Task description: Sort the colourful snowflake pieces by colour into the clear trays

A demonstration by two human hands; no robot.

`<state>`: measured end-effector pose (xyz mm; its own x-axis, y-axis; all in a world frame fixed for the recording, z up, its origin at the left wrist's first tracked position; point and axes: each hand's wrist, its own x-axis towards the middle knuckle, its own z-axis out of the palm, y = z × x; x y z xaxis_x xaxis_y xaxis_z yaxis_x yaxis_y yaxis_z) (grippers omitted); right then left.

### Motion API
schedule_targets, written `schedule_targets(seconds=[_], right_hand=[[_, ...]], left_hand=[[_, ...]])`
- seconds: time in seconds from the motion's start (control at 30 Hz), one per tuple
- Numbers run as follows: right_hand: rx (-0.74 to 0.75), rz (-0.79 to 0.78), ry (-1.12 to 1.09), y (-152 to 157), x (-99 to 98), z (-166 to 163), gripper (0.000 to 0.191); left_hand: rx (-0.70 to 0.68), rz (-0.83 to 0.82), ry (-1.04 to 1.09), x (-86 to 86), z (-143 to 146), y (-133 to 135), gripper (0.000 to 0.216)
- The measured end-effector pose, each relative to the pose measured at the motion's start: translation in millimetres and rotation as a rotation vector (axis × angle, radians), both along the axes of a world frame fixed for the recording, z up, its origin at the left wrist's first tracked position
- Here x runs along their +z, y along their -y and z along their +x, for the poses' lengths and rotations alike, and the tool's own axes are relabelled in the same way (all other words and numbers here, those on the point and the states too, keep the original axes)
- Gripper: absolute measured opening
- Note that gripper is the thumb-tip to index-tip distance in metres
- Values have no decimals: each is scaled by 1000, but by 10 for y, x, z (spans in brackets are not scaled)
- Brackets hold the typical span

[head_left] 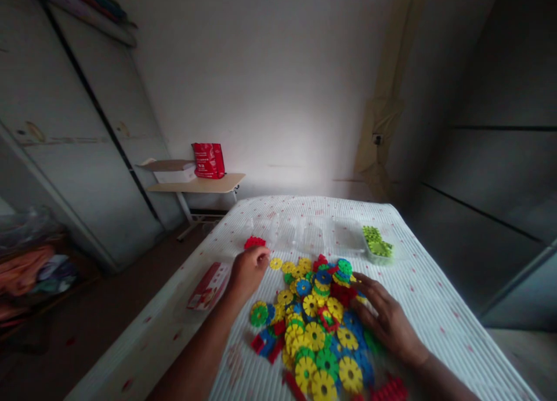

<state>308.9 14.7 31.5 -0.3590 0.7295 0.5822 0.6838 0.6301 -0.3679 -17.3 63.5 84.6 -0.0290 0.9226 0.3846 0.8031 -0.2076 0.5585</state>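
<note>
A heap of notched plastic discs in yellow, green and blue, mixed with red and blue block pieces, lies on the bed-like surface before me. My left hand is at the heap's far left, fingers curled together beside some red pieces in a clear container; whatever its fingertips hold, if anything, is hidden. A yellow disc lies just to its right. My right hand rests along the heap's right side, fingers stretched out and slightly apart, touching the pieces near a dark red one.
Clear plastic containers stand in a row behind the heap; the rightmost holds light green pieces. A red-and-white package lies left of my left forearm. A small table with a red bag and a box stands by the wall.
</note>
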Motion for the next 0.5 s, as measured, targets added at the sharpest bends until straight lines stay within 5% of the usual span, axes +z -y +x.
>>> schedule_targets(seconds=[0.1, 0.27, 0.4, 0.5], right_hand=[[-25, -157, -51, -33, 53, 82, 36], [78, -460, -49, 61, 241, 320, 56], [230, -491, 128, 376, 279, 471, 87], [238, -366, 242, 635, 95, 454, 93]], left_hand=[[-218, -31, -66, -149, 196, 402, 23], [-341, -112, -230, -402, 170, 830, 57], [-489, -190, -341, -523, 8, 987, 92], [-557, -265, -376, -612, -44, 1055, 108]])
